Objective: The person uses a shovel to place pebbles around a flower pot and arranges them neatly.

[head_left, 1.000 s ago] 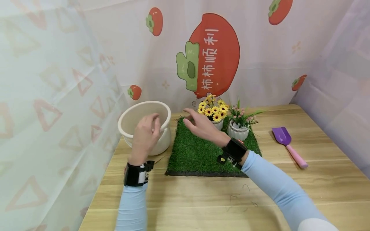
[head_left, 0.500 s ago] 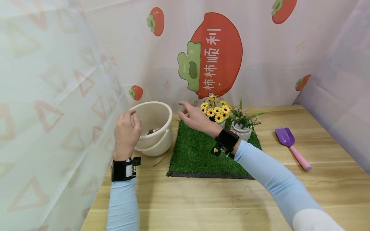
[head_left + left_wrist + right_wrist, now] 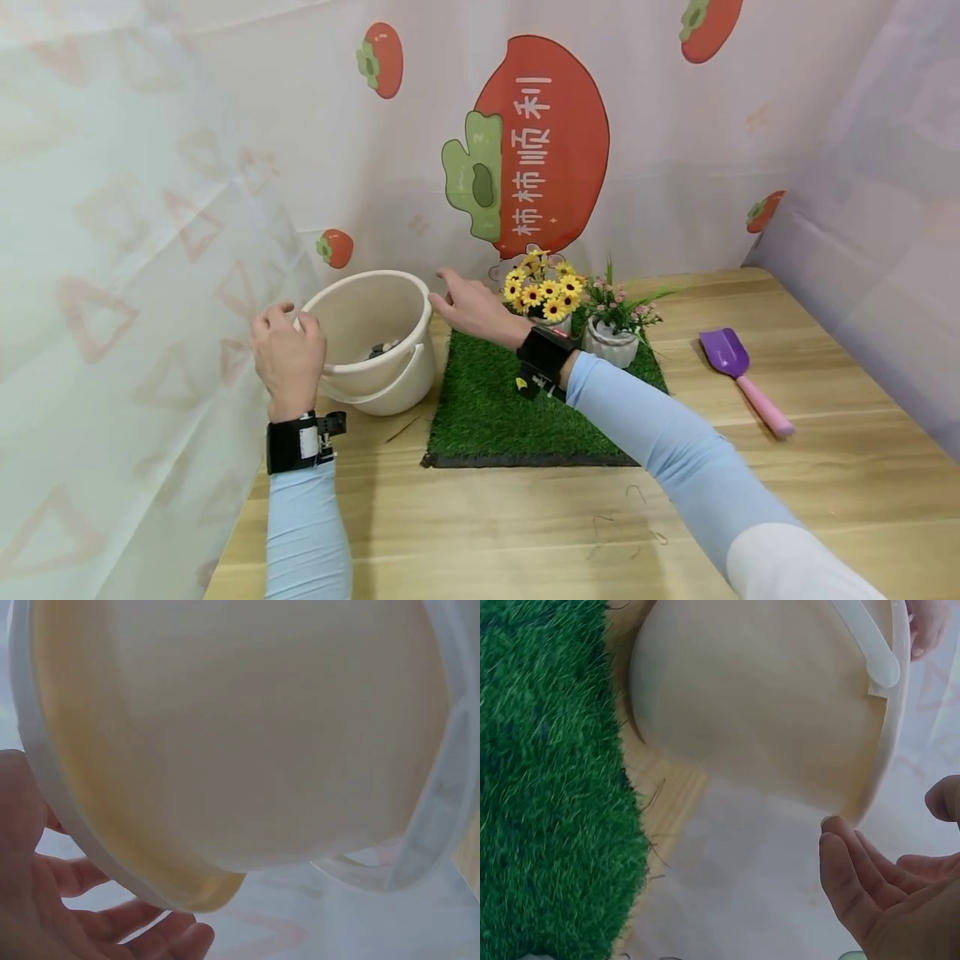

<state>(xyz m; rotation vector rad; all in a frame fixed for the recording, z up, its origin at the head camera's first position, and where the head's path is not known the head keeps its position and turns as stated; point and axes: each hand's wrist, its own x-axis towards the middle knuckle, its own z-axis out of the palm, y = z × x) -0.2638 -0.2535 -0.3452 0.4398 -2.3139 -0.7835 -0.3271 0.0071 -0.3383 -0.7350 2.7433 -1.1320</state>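
In the head view, the left hand (image 3: 288, 358) and right hand (image 3: 480, 312) are apart, flanking the white plastic bucket (image 3: 348, 325) on the wooden table (image 3: 480, 533). In the left wrist view, loosely bent fingers (image 3: 116, 919) lie beside its rim (image 3: 82, 834). In the right wrist view, relaxed fingers meet its outline; touch is unclear.

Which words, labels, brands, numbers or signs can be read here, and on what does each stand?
"柿柿顺利", bottom to top: on the printed red fruit on the backdrop.
White label on the left wrist strap: too small to read.
Red mark on the right wrist strap: too small to read.
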